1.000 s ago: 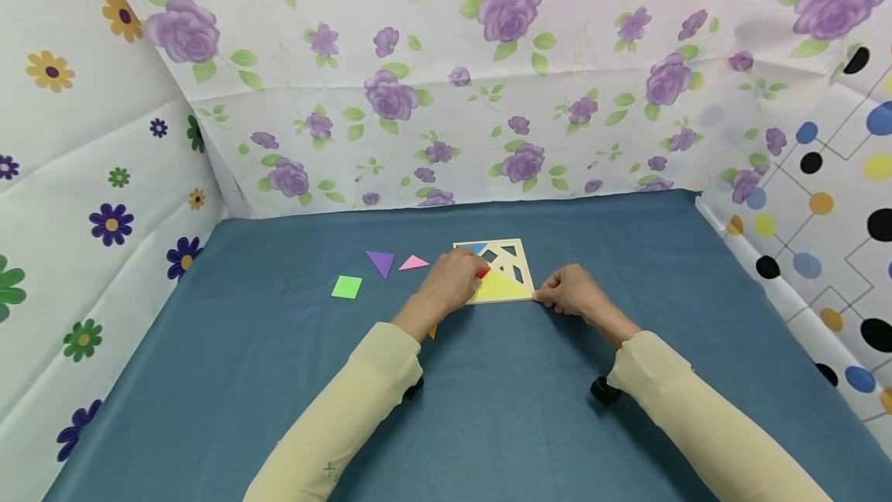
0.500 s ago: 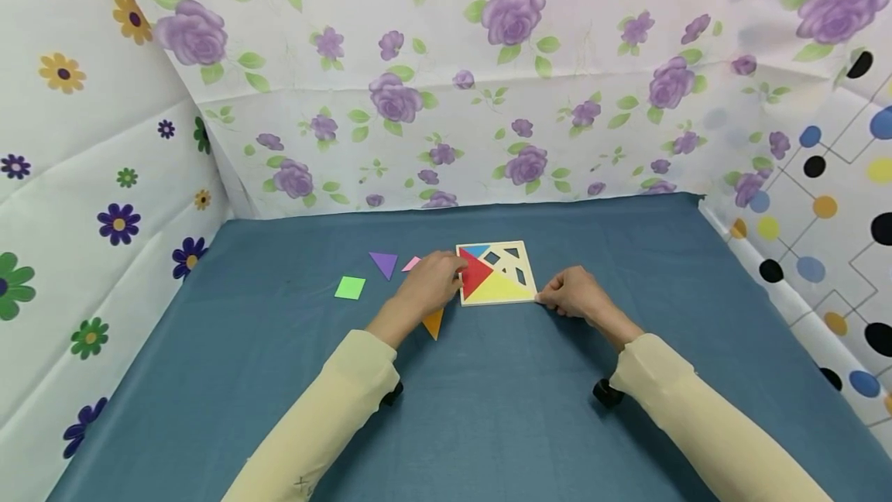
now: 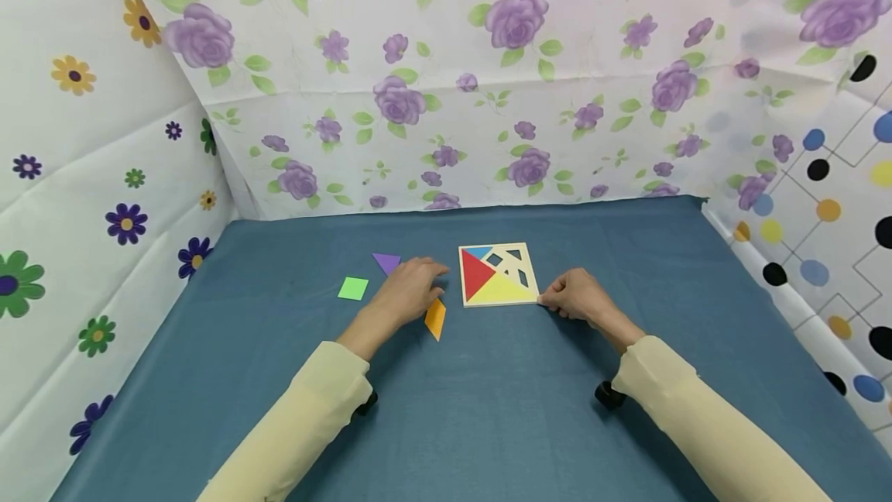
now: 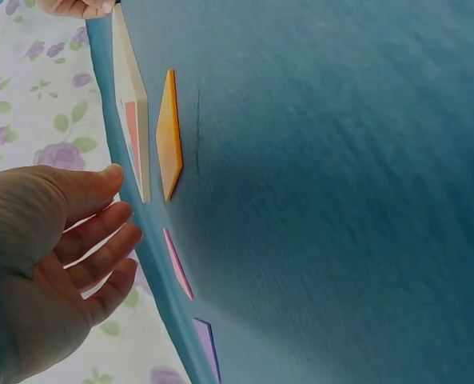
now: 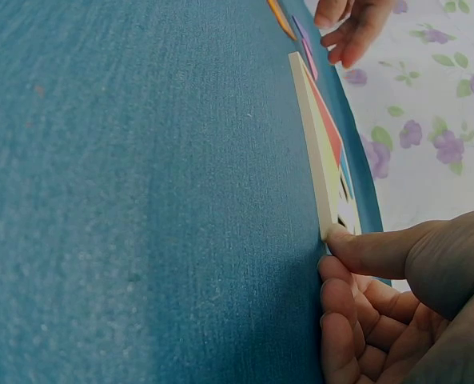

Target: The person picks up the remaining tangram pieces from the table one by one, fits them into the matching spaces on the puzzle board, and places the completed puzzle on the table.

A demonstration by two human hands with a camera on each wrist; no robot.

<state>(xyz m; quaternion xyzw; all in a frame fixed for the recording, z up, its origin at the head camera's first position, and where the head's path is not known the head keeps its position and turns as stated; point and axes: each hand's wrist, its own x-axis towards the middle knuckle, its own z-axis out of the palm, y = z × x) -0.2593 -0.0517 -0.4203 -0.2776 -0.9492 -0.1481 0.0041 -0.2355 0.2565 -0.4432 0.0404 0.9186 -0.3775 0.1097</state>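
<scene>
My left hand (image 3: 407, 289) hovers over the cloth left of the wooden tangram board (image 3: 532, 273), holding nothing, its fingers loosely extended. A purple triangle (image 3: 385, 262) lies partly behind it, and an orange parallelogram (image 3: 435, 319) lies just beside it. The hand hides a pink piece (image 4: 178, 264) in the head view; the left wrist view shows it on the cloth. My right hand (image 3: 574, 293) pinches the board's near right corner. In the board sit a red triangle (image 3: 475, 276), a yellow triangle (image 3: 502, 290) and a blue triangle (image 3: 477, 252); its right part has several cut-outs.
A green square (image 3: 353, 288) lies on the blue cloth (image 3: 488, 409), left of the left hand. Floral sheets (image 3: 446, 99) hang behind the table and at the left; a dotted sheet (image 3: 829, 254) hangs at the right. Both wrists carry dark devices.
My left hand has moved left off the board, uncovering the red triangle and the orange parallelogram and covering the pink piece. The right hand still holds the corner.
</scene>
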